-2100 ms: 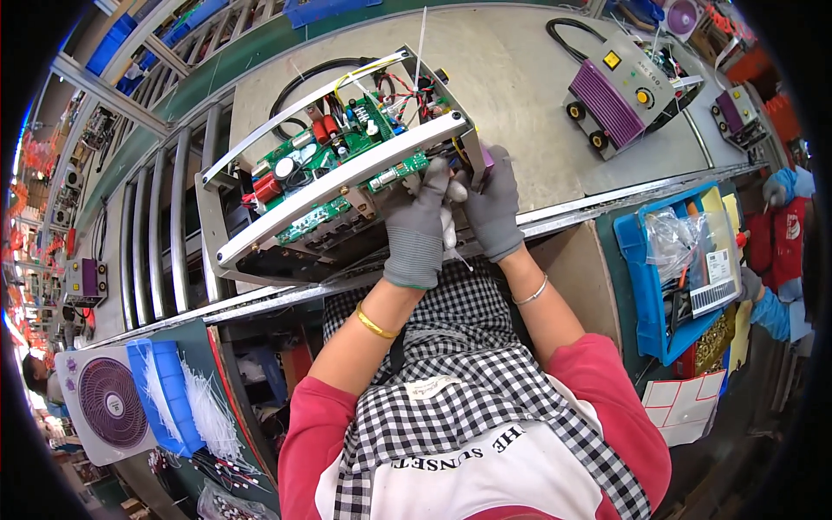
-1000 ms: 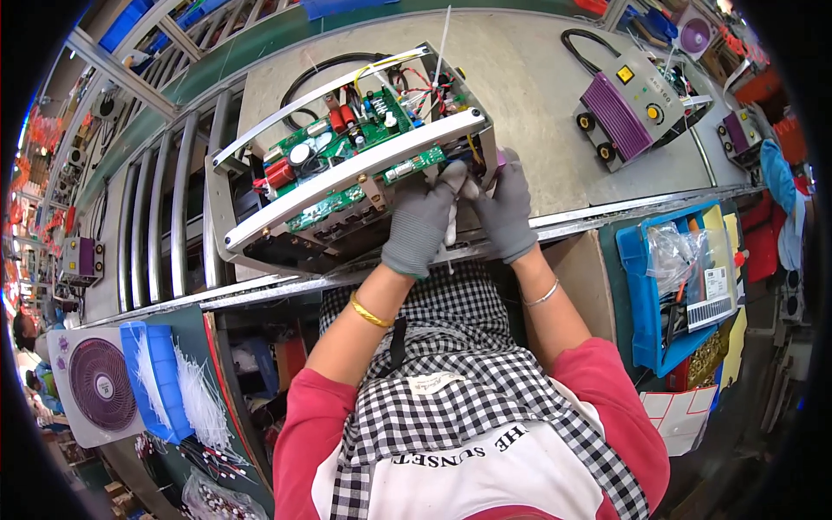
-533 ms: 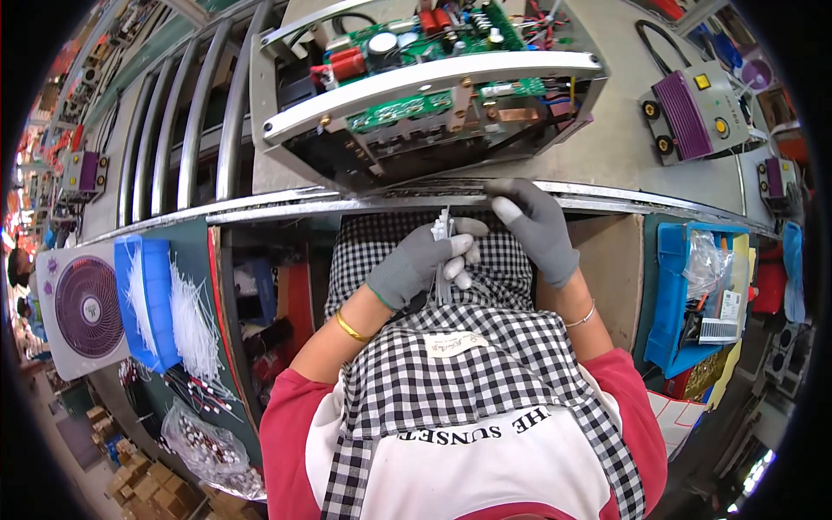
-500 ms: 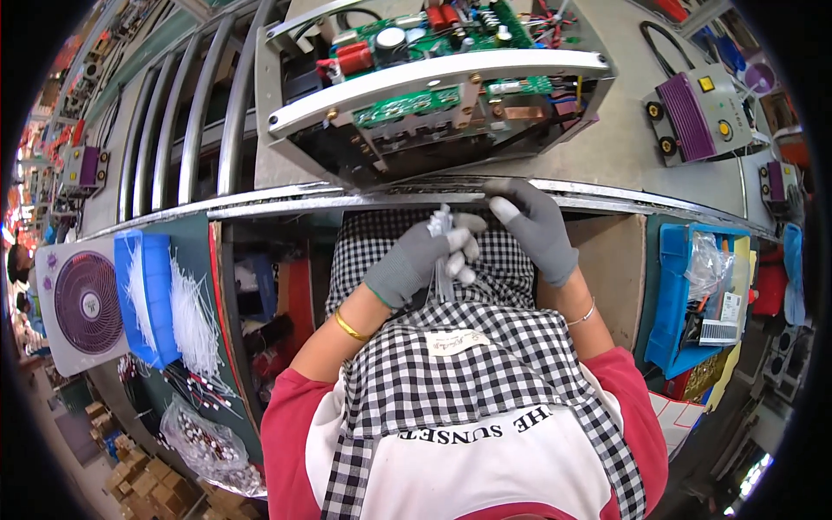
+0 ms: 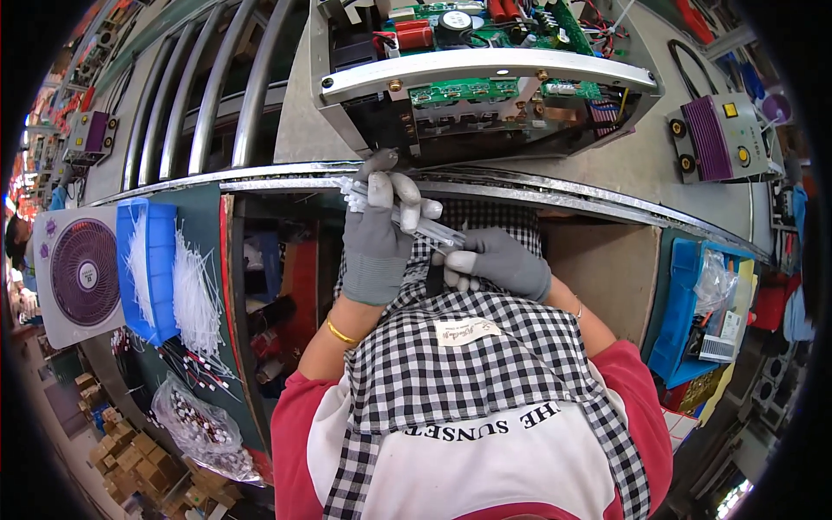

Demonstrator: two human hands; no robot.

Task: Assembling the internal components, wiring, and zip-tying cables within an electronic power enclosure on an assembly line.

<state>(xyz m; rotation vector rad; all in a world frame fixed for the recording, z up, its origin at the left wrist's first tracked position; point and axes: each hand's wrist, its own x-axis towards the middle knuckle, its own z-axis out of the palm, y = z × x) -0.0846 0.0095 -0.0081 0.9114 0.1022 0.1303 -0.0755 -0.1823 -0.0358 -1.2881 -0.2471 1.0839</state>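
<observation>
Both of my hands wear grey gloves with pale fingertips. My left hand (image 5: 378,243) is closed around a bundle of thin white cable ties (image 5: 440,232), just below the bench edge. The heads of the ties stick out at its upper left, and the bundle slants down to the right. At the lower end, my right hand (image 5: 507,263) has its thumb and fingers closed on the ties. Beyond the hands, on the bench, stands an open metal chassis (image 5: 485,69) with a green circuit board (image 5: 520,36) in it.
Loose white cable ties (image 5: 198,299) lie left, beside a blue bin (image 5: 165,270) and a purple fan (image 5: 85,273). Below is a plastic bag of small parts (image 5: 199,429). Another blue bin (image 5: 672,299) is at right. Metal rollers (image 5: 217,87) and a purple-sided box (image 5: 715,134) flank the chassis.
My left hand has risen toward the bench edge, and the ties have swung from near upright to slanted. My right hand has come down from the bench edge onto their lower end.
</observation>
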